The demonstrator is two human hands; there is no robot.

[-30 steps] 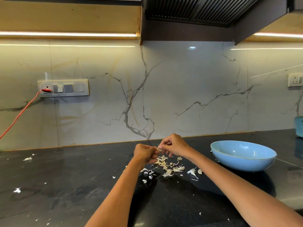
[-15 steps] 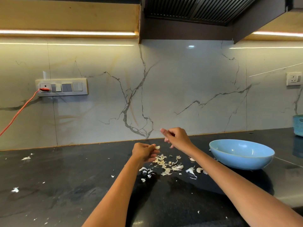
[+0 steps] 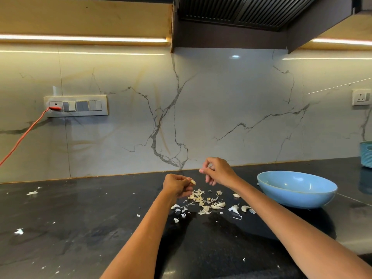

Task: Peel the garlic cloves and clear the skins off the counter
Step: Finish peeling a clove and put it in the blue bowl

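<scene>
Fingers (image 3: 188, 181) of the left hand (image 3: 177, 185) pinch a garlic clove (image 3: 192, 182), which pokes out to the right of the fist, above the counter (image 3: 80, 228). The right hand (image 3: 216, 171) hangs just beyond and to the right of it, apart from the clove, with its thumb and forefinger pressed together on what looks like a scrap of skin, too small to be sure of; its other fingers hang loosely curled. The clove's long axis seems to run left to right, its free end pointing toward the right hand, so that hand is the one placed to strip it further. Just below both hands a pile of skins (image 3: 203, 202) lies on the counter, too many and too tangled to count. A few loose cloves sit at the pile's right edge; I make out perhaps three, one of them (image 3: 245, 208) near the bowl, though cloves and curled skins are hard to tell apart. One blue bowl (image 3: 296, 200) stands to the right, nearer the right arm; nothing shows inside it. Stray flecks of skin (image 3: 32, 192) lie well apart on the far left. Peeling looks partway done, and clearing has not begun.
</scene>
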